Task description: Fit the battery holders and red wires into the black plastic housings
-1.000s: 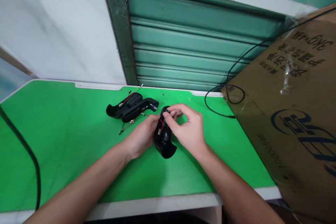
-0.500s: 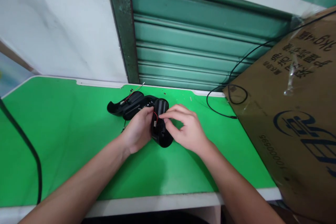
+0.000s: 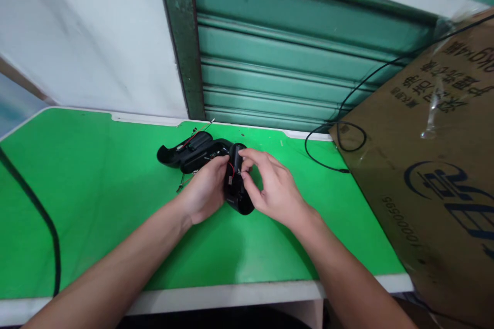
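Observation:
A black plastic housing (image 3: 240, 204) with a rounded end is held tilted above the green table, its hollow side facing up. My left hand (image 3: 204, 187) is closed around its left edge, thumb on the rim. Inside the housing a red wire (image 3: 232, 165) runs to a small white connector (image 3: 230, 180). My right hand (image 3: 276, 181) bends over the right side, index fingertip on a dark cylindrical part (image 3: 236, 155). Its thumb and another finger pinch near the wire; what they hold is too small to make out. Behind lie more black housing pieces (image 3: 184, 151) with thin wires.
The green tabletop (image 3: 116, 205) has a white edge. A black cable (image 3: 328, 167) loops at the right beside a large cardboard box (image 3: 436, 164). Another black cable (image 3: 42, 216) crosses the left side. A green shutter (image 3: 270, 61) stands behind.
My right index finger has moved up from beside the red wire onto the cylindrical part. The thumb stays near the same spot, and my left hand keeps its hold on the housing.

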Demonstrator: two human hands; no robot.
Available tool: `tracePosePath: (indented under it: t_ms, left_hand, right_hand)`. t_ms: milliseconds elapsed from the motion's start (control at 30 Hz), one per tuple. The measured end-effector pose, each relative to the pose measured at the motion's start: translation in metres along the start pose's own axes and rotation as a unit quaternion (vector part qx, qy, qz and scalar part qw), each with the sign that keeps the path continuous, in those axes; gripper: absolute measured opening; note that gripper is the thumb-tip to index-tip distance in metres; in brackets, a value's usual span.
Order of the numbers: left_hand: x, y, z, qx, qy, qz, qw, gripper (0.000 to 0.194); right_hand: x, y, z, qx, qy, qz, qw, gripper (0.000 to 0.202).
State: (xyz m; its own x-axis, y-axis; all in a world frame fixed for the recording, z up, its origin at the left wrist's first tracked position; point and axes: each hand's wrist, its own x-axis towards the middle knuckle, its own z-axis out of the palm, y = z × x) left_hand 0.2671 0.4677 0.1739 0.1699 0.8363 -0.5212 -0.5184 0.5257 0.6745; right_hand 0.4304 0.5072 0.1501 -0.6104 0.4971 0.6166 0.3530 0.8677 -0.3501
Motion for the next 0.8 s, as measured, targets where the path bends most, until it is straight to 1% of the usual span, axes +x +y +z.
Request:
tracePosePath:
  t_ms: [333,433,533,633,800]
  left_hand:
    - [-0.001,0.000,0.006,-0.010,0.021,0.012,1.000,0.046]
    - [-0.001,0.000,0.006,-0.005,0.025,0.008,1.000,0.047]
    - [0.000,-0.003,0.003,-0.002,0.012,0.002,1.000,0.047]
    - [0.002,-0.006,-0.002,-0.005,-0.011,0.000,1.000,0.046]
    - [0.003,-0.005,-0.004,-0.006,-0.020,-0.001,1.000,0.047]
  right_hand:
    - [-0.001,-0.001,0.004,-0.050,0.013,-0.007,0.999,0.040]
    - [-0.002,-0.002,0.005,-0.047,0.023,-0.009,0.999,0.038]
    - [-0.002,-0.001,0.004,-0.037,0.024,0.010,0.999,0.038]
    - [-0.001,0.000,0.001,-0.029,0.021,0.013,0.999,0.038]
    - [0.000,0.001,-0.003,0.016,-0.007,0.014,1.000,0.041]
